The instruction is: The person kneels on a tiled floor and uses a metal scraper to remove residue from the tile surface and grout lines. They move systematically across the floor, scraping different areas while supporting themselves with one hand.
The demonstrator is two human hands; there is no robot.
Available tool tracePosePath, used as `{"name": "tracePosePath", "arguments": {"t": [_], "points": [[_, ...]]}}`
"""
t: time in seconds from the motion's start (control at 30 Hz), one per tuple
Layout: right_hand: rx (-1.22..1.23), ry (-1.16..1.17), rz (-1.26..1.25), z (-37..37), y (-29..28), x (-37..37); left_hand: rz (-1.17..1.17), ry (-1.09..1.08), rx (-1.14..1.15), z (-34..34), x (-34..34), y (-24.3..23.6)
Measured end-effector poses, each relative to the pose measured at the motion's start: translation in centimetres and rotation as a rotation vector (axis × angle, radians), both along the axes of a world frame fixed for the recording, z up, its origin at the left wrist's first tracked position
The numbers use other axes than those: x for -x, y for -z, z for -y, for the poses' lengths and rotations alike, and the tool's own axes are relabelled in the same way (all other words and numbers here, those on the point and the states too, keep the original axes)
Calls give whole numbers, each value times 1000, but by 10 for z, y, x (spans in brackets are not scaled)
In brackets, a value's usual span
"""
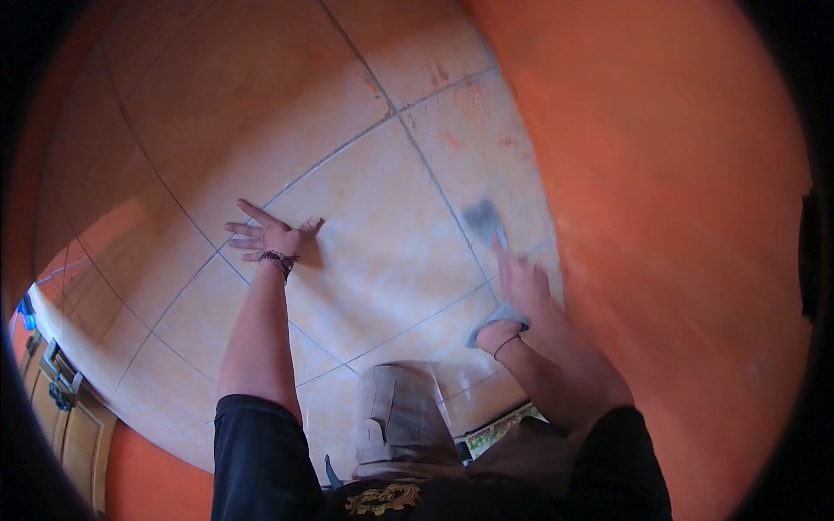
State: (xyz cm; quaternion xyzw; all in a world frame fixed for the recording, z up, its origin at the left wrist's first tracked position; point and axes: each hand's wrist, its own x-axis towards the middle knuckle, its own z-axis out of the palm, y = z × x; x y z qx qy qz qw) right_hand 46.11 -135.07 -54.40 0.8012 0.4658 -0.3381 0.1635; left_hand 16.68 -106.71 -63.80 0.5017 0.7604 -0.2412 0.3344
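My left hand (pixel 276 238) lies on the pale tiled floor (pixel 365 200) with its fingers spread, and dark bead bracelets circle its wrist. Close to the orange wall on the right, my right hand (pixel 524 282) grips a scraper (pixel 482 219). Its flat grey blade is blurred and points away from me over a tile, near a grout line. The handle is mostly hidden in my fingers, with the index finger stretched along it. Just below that hand is what looks like a grey shoe or sandal (pixel 483 324), beside skin with a thin dark band.
The orange wall (pixel 660 217) rises along the right edge of the floor. Orange smears (pixel 450 139) mark the far tiles. My trousered knee (pixel 395 417) is at the lower middle. At the lower left are a wooden door (pixel 82 434) with a metal latch and a small blue object (pixel 28 313).
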Motion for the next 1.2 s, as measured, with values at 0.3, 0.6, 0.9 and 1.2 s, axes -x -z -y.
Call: {"name": "tracePosePath", "arguments": {"t": [0.3,0.6,0.9,1.2], "points": [[-6,0,-47,-58,10,-18,-80,-11,-10,2,9,7],[-159,11,-39,-167,29,3,9,-15,28,-2,9,1],[-183,-137,-110,-244,28,63,82,-41,33,-3,11,-9],[-160,-101,-158,-318,19,79,13,-75,90,-8,7,-16]]}}
